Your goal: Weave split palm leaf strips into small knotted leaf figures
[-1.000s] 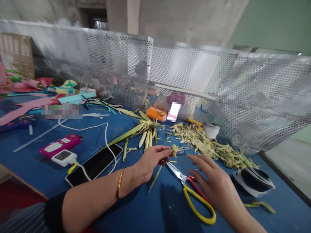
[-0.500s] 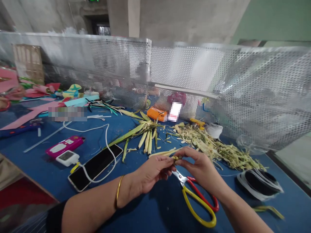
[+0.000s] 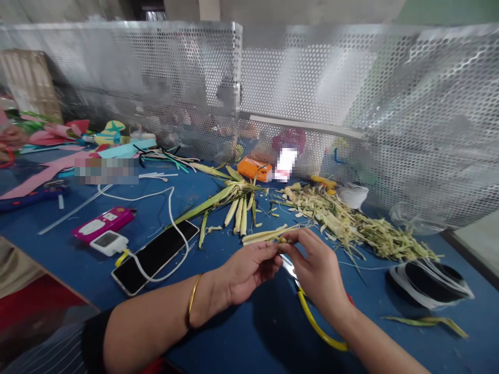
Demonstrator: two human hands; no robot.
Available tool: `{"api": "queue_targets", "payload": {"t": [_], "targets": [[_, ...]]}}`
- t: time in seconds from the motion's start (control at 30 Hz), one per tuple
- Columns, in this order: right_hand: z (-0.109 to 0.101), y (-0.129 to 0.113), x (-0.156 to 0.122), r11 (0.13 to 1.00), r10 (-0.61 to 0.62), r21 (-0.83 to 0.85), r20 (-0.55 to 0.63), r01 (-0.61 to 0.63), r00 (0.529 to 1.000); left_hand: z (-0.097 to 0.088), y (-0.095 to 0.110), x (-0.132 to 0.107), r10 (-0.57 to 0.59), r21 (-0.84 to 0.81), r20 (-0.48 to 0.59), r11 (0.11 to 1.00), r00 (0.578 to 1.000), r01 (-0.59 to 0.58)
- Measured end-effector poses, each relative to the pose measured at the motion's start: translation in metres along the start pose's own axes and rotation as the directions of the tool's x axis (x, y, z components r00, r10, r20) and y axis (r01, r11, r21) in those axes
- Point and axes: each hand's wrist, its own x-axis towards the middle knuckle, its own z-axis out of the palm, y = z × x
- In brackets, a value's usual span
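Observation:
Over the blue table my left hand (image 3: 247,272), a gold bangle at its wrist, pinches a small yellow-green piece of plant strip (image 3: 284,240) between thumb and finger. My right hand (image 3: 317,265) grips the same piece from the other side, so the fingertips almost meet. Fingers cover most of the piece. Scissors (image 3: 317,324) with yellow and red handles lie beneath my right hand, partly hidden by it. Just beyond the fingertips are pale husk strips (image 3: 263,236). Farther back spreads a bunch of long green leaves (image 3: 218,200).
Husk scraps (image 3: 351,221) are heaped at right, near a black roll with white strip (image 3: 427,283). A phone (image 3: 156,259), white cabled device (image 3: 109,242) and magenta device (image 3: 103,224) lie left. Perforated metal panels (image 3: 288,78) stand behind. Another person's hand (image 3: 14,137) shows far left.
The view has tilted down, so the panels and table items sit higher. My right hand now covers more of the scissors. Both hands still pinch the small piece.

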Motion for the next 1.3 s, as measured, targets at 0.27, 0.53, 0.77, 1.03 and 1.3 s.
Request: {"api": "queue_targets", "payload": {"t": [0.27, 0.53, 0.77, 1.03, 1.3], "targets": [[-0.007, 0.001, 0.01, 0.948, 0.153, 0.25, 0.179, -0.196, 0.972, 0.006, 0.006, -0.003, -0.053, -0.027, -0.066, 0.998, 0.996, 0.052], [-0.016, 0.006, 0.019, 0.868, 0.23, 0.375, 0.275, -0.325, 0.933, 0.004, 0.01, -0.003, -0.045, 0.036, -0.081, 0.998, 0.996, 0.048], [-0.011, 0.008, 0.015, 0.851, 0.223, 0.412, 0.28, -0.327, 0.934, 0.007, 0.008, -0.005, 0.095, 0.266, -0.037, 0.96, 0.995, -0.082], [-0.008, 0.006, 0.013, 0.833, 0.277, 0.404, 0.287, -0.378, 0.917, 0.005, 0.007, -0.006, 0.526, 0.768, 0.072, 0.514, 0.848, -0.383], [-0.004, 0.0, 0.01, 0.793, 0.325, 0.421, 0.319, -0.44, 0.89, 0.003, 0.008, -0.009, 0.626, 0.936, 0.151, 0.159, 0.765, -0.315]]}}
